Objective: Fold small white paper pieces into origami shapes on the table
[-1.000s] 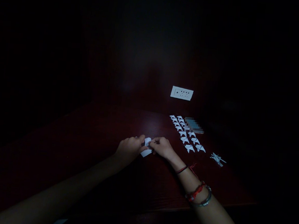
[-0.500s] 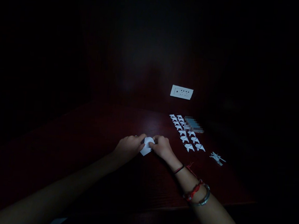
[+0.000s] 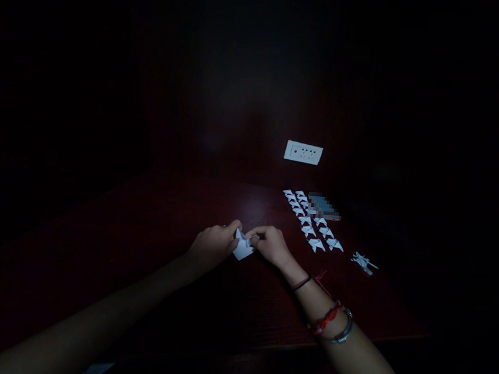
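Note:
A small folded piece of white paper (image 3: 241, 250) is held between both hands, just over the dark red table (image 3: 165, 215). My left hand (image 3: 214, 243) pinches its left edge, thumb toward me and fingers behind. From the right, my right hand (image 3: 271, 245) pinches the paper's upper right part with thumb and index finger, where a flap stands up. The paper's far side is hidden by the fingers. Right of my hands, folded white paper pieces (image 3: 316, 246) with pointed ends lie in two slanting rows.
Beside the rows lies a flat, pixelated phone-like object (image 3: 324, 207). Thin white paper strips (image 3: 363, 263) form a small pile farther right. A white wall socket (image 3: 303, 152) is behind the table. Something pale (image 3: 95, 372) shows below the front edge. The surroundings are very dark.
My right index finger has shifted left over the top of the paper, and the upper flap now stands up more. The left hand has moved only slightly.

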Motion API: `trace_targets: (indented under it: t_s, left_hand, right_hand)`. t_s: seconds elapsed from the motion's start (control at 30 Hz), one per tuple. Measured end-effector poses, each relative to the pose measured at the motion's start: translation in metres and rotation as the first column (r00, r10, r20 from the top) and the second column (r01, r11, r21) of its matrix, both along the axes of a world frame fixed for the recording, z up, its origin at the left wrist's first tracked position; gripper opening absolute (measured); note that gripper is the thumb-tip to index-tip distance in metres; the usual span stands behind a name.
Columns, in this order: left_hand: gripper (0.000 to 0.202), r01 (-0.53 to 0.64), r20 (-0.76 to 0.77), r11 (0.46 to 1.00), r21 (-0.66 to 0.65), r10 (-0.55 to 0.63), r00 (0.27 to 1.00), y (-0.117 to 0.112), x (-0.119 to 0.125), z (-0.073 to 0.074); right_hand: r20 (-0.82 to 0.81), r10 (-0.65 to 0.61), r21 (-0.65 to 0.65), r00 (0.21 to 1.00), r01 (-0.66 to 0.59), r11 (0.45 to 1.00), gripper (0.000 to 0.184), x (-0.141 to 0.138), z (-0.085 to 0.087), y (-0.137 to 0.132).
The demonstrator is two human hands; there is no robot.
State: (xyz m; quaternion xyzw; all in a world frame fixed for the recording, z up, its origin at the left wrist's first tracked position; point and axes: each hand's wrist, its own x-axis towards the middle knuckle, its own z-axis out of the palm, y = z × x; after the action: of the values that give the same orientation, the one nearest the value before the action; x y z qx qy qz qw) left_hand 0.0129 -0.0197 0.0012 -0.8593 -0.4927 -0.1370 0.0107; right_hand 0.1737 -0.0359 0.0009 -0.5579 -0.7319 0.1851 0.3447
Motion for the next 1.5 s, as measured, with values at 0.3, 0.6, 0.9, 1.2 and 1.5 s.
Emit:
trace_targets:
  t_s: [0.3,0.6,0.9,1.2,1.5]
  left_hand:
    - [0.019,0.08,0.16,0.986,-0.147,-0.056,0.986,0.001,-0.007,0.004]
    - [0.026,0.169,0.292,0.954,-0.248,-0.093,0.952,-0.006,-0.006,0.017]
    - [0.017,0.102,0.322,0.993,-0.054,-0.079,0.943,0.003,-0.001,0.008]
    - [0.007,0.176,0.519,0.983,-0.052,-0.124,0.846,-0.001,-0.001,0.015]
    - [0.009,0.199,0.418,0.966,0.162,-0.25,0.873,-0.011,0.0,0.024]
  right_hand:
    - [-0.174,0.074,-0.145,0.982,-0.1,0.984,0.022,0.0,-0.013,0.007]
    - [-0.204,-0.05,-0.066,0.978,0.037,0.997,0.028,-0.004,-0.009,0.002]
    - [-0.202,0.015,0.134,0.979,0.013,0.991,0.027,-0.01,0.001,-0.006]
    - [-0.164,-0.032,0.181,0.986,0.062,0.981,0.018,-0.01,0.011,-0.011]
    - [-0.043,0.001,0.335,0.999,0.013,0.942,0.017,-0.009,0.022,-0.018]
